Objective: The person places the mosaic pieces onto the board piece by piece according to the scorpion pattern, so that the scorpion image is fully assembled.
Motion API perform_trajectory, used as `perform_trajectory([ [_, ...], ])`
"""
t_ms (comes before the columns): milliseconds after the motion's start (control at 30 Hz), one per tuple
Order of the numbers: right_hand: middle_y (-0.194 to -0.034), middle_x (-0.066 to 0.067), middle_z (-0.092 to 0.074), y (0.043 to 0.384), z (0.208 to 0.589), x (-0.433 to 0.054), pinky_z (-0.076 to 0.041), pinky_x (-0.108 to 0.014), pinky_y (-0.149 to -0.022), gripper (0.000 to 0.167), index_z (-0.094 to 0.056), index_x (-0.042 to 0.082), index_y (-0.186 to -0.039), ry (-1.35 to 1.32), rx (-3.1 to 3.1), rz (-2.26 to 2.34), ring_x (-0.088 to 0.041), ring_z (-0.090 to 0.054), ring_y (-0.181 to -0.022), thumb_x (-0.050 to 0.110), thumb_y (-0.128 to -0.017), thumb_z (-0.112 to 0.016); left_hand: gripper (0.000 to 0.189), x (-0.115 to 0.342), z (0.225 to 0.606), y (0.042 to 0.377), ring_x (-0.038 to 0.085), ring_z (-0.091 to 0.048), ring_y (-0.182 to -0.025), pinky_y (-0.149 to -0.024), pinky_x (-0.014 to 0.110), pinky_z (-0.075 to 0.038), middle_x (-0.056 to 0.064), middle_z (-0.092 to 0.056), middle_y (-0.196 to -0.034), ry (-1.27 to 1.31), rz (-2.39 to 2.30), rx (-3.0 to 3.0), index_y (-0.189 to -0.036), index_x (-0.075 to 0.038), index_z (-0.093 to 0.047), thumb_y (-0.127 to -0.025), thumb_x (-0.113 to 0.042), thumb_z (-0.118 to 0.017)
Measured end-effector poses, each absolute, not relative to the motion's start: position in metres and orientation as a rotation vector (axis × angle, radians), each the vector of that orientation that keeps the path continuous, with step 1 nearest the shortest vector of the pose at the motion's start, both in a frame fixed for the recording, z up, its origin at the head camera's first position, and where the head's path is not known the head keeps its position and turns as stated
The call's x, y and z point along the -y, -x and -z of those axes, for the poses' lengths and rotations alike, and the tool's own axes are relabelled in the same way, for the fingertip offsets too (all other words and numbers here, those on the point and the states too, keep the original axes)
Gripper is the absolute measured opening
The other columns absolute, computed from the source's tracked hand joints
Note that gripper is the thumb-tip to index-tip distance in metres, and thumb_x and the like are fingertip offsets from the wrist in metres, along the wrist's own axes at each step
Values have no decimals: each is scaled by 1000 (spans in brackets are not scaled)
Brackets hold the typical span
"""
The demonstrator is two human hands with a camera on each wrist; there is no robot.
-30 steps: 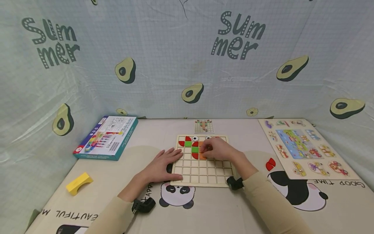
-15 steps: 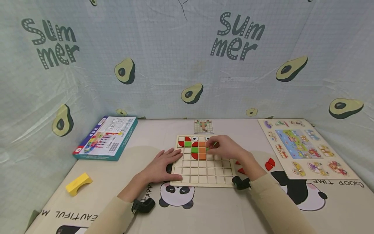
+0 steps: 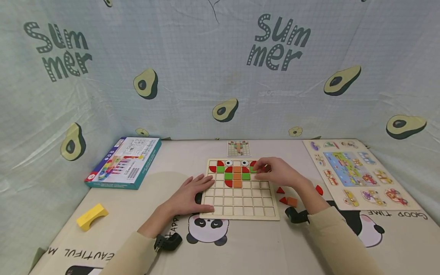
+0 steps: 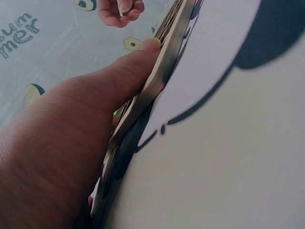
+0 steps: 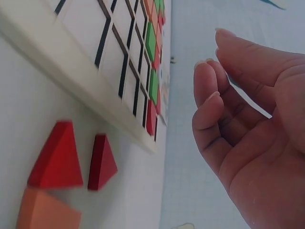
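On the table lies a wooden grid board (image 3: 239,201) with red, green and orange pieces and two eye discs in its upper cells. My left hand (image 3: 194,194) rests over the board's left edge, fingers spread and thumb on its lower left part; the left wrist view shows the thumb (image 4: 136,64) along the rim. At the upper right of the grid my right hand (image 3: 276,172) hovers with bent fingertips by a green square (image 3: 253,170). Its thumb stands apart from the fingers in the right wrist view, with nothing between them. Orange squares (image 3: 237,176) form the middle column.
Right of the board lie red triangles (image 3: 280,190), an orange square (image 3: 292,202) and a red rounded piece (image 3: 319,190). A pattern card (image 3: 239,148) is behind the board. A boxed toy (image 3: 123,162) and yellow arch block (image 3: 92,216) sit left; a picture puzzle (image 3: 357,173) lies right.
My right hand has moved rightward from the orange column to the green square at upper right, uncovering the orange squares and another green square. My left hand has stayed in place.
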State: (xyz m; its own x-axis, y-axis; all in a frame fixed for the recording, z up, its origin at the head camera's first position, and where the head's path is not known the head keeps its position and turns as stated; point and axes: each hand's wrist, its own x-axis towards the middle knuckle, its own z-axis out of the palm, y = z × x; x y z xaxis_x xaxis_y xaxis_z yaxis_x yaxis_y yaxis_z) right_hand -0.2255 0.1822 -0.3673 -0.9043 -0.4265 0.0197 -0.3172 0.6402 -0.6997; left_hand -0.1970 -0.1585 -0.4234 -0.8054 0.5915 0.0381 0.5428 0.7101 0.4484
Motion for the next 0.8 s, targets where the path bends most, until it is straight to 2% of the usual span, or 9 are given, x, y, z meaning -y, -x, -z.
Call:
perform_trajectory([
  [500,-93,-3,-63,213,372,-223,-50,-33,-69,19,-68,4,-108,637,-2672,1100,-20,-58,-80,14,-93,-74,90,159,423,196,31,-18,-152,-120,55,-8,7,-35,-161,-950,-675,-2804,-155,-12,-43,-83,-56,-75],
  [800,-97,-1,-63,202,373,-243,-53,-31,-74,23,-68,5,-111,672,-2643,1057,-20,-61,-86,17,-93,-75,90,159,424,196,31,-18,-152,-120,55,-8,7,-36,-161,-954,-675,-2807,-155,-12,-43,-83,-56,-75],
])
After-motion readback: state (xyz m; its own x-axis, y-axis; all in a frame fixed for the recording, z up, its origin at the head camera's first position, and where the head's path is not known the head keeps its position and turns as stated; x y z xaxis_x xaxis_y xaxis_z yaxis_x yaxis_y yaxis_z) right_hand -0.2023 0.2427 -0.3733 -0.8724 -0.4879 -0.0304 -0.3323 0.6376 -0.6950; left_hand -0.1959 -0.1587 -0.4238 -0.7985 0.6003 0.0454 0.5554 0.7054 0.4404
